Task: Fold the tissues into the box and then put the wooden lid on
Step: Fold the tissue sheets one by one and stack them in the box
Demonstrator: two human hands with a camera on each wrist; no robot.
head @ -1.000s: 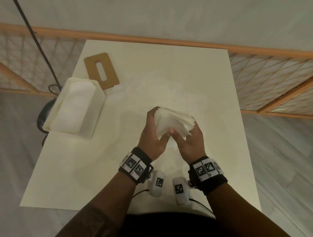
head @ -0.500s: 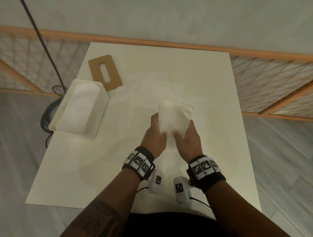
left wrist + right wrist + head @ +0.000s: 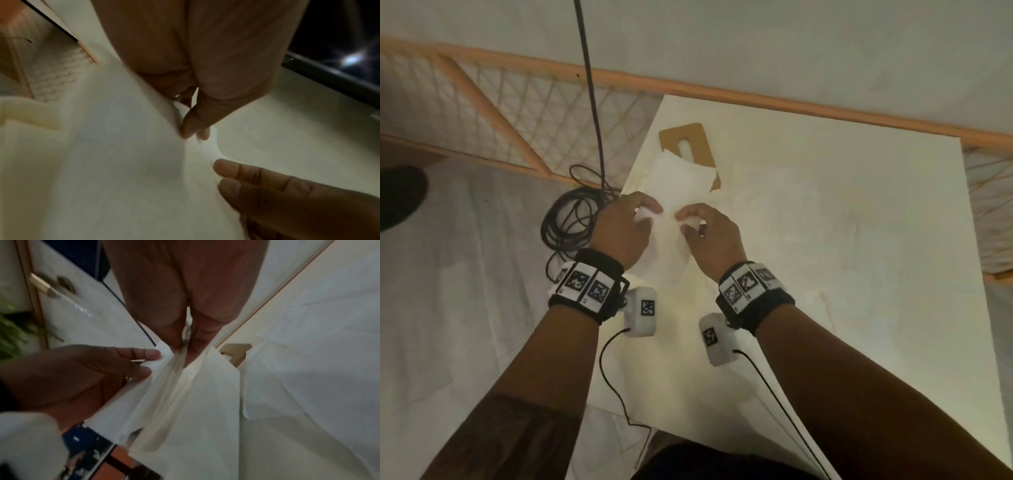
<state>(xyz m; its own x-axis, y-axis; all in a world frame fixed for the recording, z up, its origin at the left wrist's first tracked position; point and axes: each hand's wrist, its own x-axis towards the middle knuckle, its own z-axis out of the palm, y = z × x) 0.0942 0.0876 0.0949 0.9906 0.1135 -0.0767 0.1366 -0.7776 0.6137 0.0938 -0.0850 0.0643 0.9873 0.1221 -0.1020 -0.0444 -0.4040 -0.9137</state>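
Observation:
A stack of white tissues (image 3: pixel 681 185) hangs folded between my two hands above the left part of the white table (image 3: pixel 842 240). My left hand (image 3: pixel 650 212) pinches its left edge between thumb and fingers (image 3: pixel 191 128). My right hand (image 3: pixel 688 221) pinches the right edge, and in the right wrist view the tissues (image 3: pixel 185 394) run out from between its thumb and fingers. The brown wooden lid (image 3: pixel 688 144) with its slot lies flat just beyond, partly covered by the tissues. A cream box rim (image 3: pixel 26 112) shows in the left wrist view; in the head view the box is hidden under hands and tissues.
A coiled black cable (image 3: pixel 571 219) lies on the floor left of the table, with a cord rising from it. A wooden lattice railing (image 3: pixel 517 113) runs behind the table. The table's left edge is right beside my left hand.
Both hands have carried the tissue stack from the table's middle to its left side, up to the lid. The head view has swung left, bringing the floor and cable into sight.

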